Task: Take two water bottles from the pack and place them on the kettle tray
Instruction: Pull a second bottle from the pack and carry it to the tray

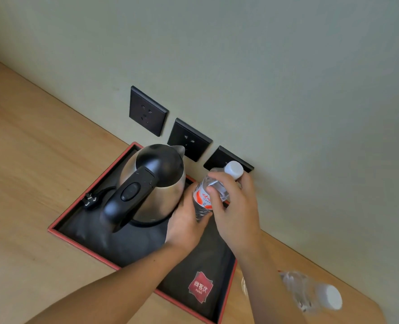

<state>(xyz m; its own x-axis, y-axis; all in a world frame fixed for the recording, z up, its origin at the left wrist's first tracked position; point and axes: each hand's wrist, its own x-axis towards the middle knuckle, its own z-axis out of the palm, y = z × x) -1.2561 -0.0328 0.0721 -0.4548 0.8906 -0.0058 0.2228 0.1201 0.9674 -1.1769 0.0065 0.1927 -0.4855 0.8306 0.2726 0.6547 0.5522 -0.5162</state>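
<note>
A clear water bottle with a white cap and a red-and-white label stands upright at the back right of the black kettle tray, just right of the steel kettle. My left hand wraps around its lower body. My right hand grips its upper part below the cap. A second bottle with a white cap shows blurred at the lower right, off the tray; whether it is standing I cannot tell.
The tray has a red rim and a red logo on its front right. A black plug lies at its left side. Three black wall sockets sit on the wall behind. The tray rests on a wooden desk.
</note>
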